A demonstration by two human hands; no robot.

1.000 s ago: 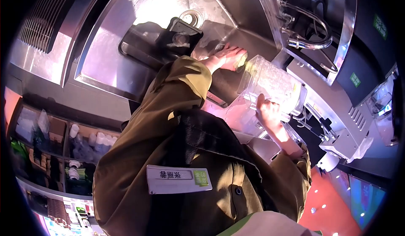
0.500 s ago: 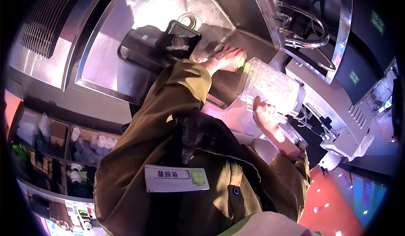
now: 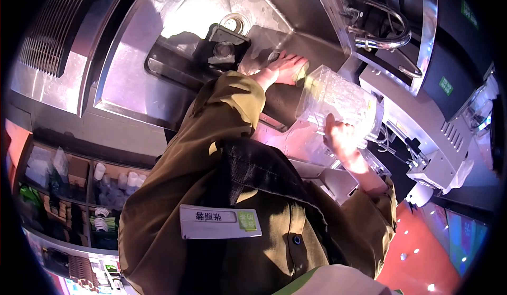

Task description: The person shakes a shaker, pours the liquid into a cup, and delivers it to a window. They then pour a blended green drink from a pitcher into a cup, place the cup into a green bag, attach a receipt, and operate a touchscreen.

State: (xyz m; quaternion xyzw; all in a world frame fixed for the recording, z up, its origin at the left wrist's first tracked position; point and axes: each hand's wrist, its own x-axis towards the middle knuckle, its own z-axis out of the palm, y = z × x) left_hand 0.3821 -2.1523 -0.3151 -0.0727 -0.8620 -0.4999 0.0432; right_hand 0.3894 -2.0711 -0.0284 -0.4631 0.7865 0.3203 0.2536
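A clear plastic jug (image 3: 346,97) is tipped on its side over the edge of the metal sink, its mouth towards my left hand. My right hand (image 3: 340,135) is closed at the jug's handle side, gripping it. My left hand (image 3: 285,68) is beside the jug's mouth, fingers bent around a small yellow-green piece (image 3: 301,75) that looks like a sponge; most of it is hidden by the fingers. Left of that hand, a black container (image 3: 179,63) and a black lid-like piece (image 3: 227,49) rest in the sink (image 3: 124,84).
Chrome taps (image 3: 388,43) curve over the sink's right side. A grey machine (image 3: 449,152) with cables stands at the right. A drain (image 3: 236,24) lies at the far end of the basin. At lower left is a divided drawer (image 3: 87,197) with bags and small items.
The jug and my right hand have shifted slightly right, and the jug's mouth has lifted a little. My left hand has hardly moved, still holding the yellow-green piece.
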